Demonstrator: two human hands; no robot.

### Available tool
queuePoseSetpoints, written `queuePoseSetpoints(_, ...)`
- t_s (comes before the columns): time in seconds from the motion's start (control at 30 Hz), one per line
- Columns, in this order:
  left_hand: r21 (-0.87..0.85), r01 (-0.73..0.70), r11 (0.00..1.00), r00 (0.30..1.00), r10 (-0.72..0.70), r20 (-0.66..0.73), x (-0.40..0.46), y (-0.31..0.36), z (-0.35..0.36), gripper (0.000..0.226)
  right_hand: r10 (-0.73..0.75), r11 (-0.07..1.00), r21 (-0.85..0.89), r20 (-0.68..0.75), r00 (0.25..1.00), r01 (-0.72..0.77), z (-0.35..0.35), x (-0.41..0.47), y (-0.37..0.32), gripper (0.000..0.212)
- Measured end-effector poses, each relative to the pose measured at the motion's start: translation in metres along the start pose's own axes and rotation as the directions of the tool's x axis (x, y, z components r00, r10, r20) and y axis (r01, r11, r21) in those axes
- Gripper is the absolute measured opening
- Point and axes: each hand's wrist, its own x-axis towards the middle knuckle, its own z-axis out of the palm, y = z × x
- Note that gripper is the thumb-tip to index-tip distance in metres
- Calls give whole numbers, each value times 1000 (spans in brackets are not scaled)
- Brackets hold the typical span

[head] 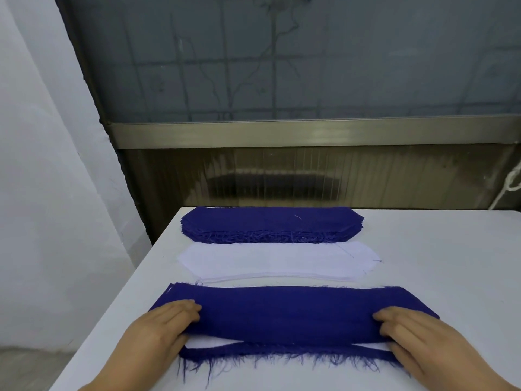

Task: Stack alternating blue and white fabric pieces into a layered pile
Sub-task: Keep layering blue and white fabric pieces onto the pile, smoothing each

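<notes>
So you've got both hands on the top blue fabric piece (287, 311) at the near edge of the white table (451, 249). Your left hand (166, 320) grips its left end with fingers curled over the cloth, and your right hand (408, 328) grips the right end the same way. Under it there's a white piece (208, 342) peeking out, then a frayed blue piece (282, 354) at the bottom of the layered pile. Further back sits the white fabric stack (277, 262), and just behind that, near the far edge, the blue fabric stack (270, 224)
</notes>
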Motion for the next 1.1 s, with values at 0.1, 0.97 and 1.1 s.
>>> queuePoseSetpoints(0.1, -54, -5, 999, 1000, 6, 30, -4, -3, -1, 66, 13, 999, 37, 61, 998, -15, -1, -6, 3, 65)
queuePoseSetpoints(0.97, -153, 290, 945, 957, -288, 33, 195, 35, 82, 30, 528, 774, 202, 317, 788, -600, 88, 152, 53, 12)
queuePoseSetpoints(1.1, -279, 411, 868, 909, -414, 52, 221, 30, 116, 36, 639, 661, 213, 341, 689, -719, 121, 170, 70, 10)
